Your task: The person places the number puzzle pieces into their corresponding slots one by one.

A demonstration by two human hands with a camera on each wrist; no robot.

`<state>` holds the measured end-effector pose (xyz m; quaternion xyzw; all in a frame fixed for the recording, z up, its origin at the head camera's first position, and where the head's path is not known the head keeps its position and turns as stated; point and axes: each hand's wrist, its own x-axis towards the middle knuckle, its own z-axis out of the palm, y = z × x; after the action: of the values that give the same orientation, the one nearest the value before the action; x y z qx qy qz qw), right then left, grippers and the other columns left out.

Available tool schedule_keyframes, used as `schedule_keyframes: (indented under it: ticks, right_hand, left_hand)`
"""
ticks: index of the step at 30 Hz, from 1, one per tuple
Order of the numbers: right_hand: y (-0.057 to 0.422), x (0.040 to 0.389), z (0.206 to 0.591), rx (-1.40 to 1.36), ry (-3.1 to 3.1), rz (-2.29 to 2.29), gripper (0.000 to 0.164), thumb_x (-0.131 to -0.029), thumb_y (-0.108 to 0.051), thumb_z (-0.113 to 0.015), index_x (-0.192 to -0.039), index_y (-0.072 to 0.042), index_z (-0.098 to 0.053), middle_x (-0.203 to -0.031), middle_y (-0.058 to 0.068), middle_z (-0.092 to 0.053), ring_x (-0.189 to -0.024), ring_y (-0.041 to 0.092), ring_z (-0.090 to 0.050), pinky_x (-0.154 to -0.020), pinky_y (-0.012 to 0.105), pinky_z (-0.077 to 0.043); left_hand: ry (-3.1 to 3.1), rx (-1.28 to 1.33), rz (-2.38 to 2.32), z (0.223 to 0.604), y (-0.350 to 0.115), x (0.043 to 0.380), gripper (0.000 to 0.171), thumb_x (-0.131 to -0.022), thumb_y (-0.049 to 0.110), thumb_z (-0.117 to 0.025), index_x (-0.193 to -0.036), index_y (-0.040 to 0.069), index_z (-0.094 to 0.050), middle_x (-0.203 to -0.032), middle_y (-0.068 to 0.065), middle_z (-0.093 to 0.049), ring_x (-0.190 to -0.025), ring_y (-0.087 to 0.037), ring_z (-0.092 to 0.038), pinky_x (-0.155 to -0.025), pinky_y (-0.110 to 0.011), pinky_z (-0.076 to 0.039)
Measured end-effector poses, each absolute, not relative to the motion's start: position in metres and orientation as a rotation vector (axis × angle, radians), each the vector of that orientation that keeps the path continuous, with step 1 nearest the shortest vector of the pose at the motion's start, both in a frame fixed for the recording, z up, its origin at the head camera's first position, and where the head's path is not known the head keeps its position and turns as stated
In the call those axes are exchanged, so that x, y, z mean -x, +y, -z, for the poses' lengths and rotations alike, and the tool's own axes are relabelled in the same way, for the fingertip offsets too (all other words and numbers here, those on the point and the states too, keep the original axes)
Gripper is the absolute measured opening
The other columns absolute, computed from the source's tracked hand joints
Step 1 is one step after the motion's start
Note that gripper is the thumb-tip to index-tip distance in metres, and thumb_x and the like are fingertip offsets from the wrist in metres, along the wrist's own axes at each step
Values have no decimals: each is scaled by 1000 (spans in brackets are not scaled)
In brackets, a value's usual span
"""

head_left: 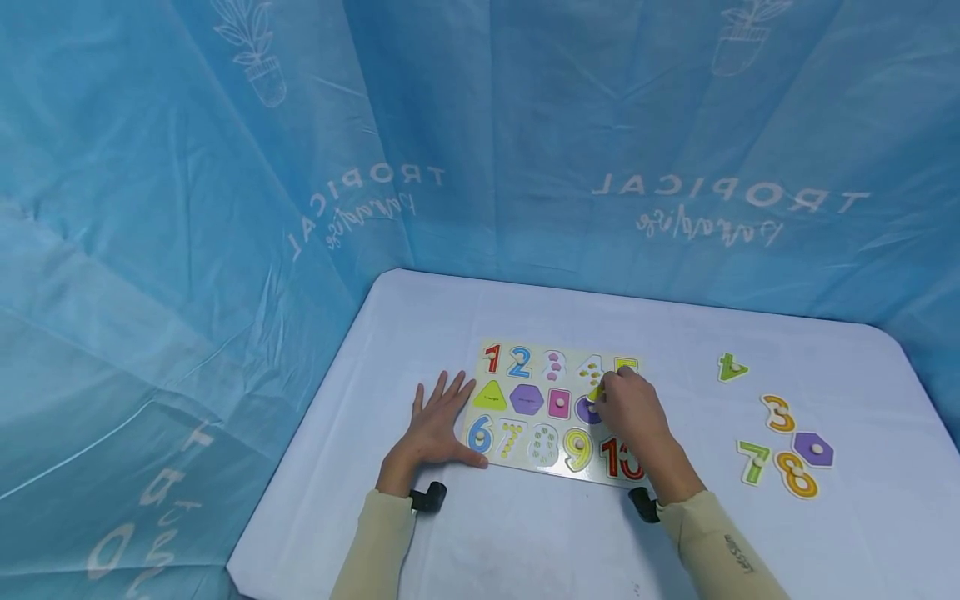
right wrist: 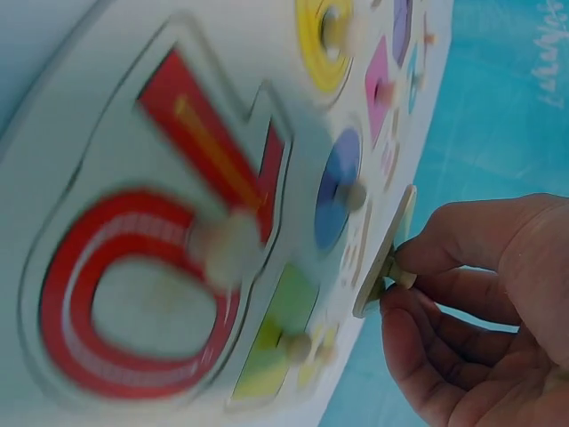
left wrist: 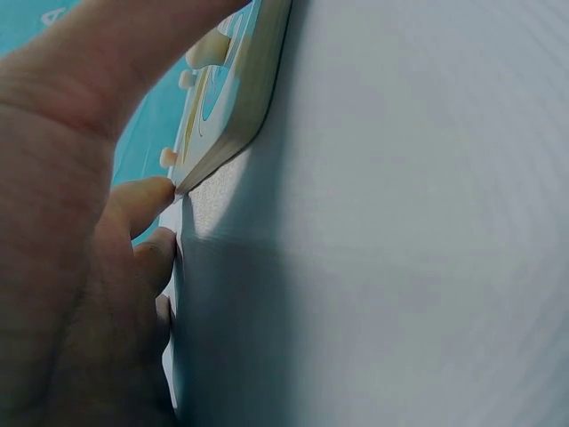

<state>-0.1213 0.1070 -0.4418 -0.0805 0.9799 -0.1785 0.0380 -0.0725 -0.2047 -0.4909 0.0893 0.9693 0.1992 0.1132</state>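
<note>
A wooden number-and-shape puzzle board (head_left: 545, 424) lies on the table, with several knobbed pieces seated. Spread wide at the board's left side, my left hand (head_left: 435, 427) has its thumb at the lower-left corner; in the left wrist view, fingertips (left wrist: 156, 191) meet the board's edge. My right hand (head_left: 633, 408) pinches a yellow puzzle piece (head_left: 595, 393) by its knob over the board's right part. The right wrist view shows that piece (right wrist: 384, 267) tilted and nearly edge-on, above the board. Bare recesses include the yellow triangle (head_left: 491, 397), purple hexagon (head_left: 527, 399), 3, 4, 7 and 8.
Several loose pieces lie on the table to the right: a green 4 (head_left: 731, 367), an orange 3 (head_left: 780, 413), a purple hexagon piece (head_left: 813, 449), a green 7 (head_left: 753, 461) and an orange 8 (head_left: 797, 475). A blue printed curtain (head_left: 510, 208) hangs behind and at the left.
</note>
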Motion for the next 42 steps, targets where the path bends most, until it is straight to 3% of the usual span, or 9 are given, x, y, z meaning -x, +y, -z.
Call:
schedule_keyframes:
  ticks: [9,18,27,42]
  right_hand:
    - [76,121,442,416,3026,517,17,-80,-6,-73,-94,3,-71,-82,9,-56,-70,23,-51,-65,34,-48]
    - [45,123,439,535,2976,444,21,-81,-8,-75,-99,0,-70,-81,6,-52,-71,21,-48,-62,31,-43]
    - [26,128,444,726,2984,337,17,-84,-8,-72,-100,-2,-69,-86,7,-55,-73,18,-50,-69,31,-51]
    - [-17,130,449,906,2944,322,12,-86,-8,-70,-98,-5,-70,-88,7,-58,-76,19,-58,-73,31,-54]
  left_hand:
    - [2829,-265,-594,490,-205,73,134,-46,76,-77,-155,24,-19,-160,3,-7,-145,-23,8,-111,-54,10]
    - [2838,-277,-579,493,-205,73,135,-45,78,-76,-155,25,-19,-160,3,-7,-145,-24,8,-111,-55,10]
    - [2836,-255,-581,493,-207,73,135,-45,78,-76,-155,26,-18,-160,6,-6,-145,-22,8,-111,-52,11]
    - [2850,-296,-580,492,-209,70,133,-47,78,-76,-155,24,-20,-161,2,-9,-146,-25,6,-111,-55,9]
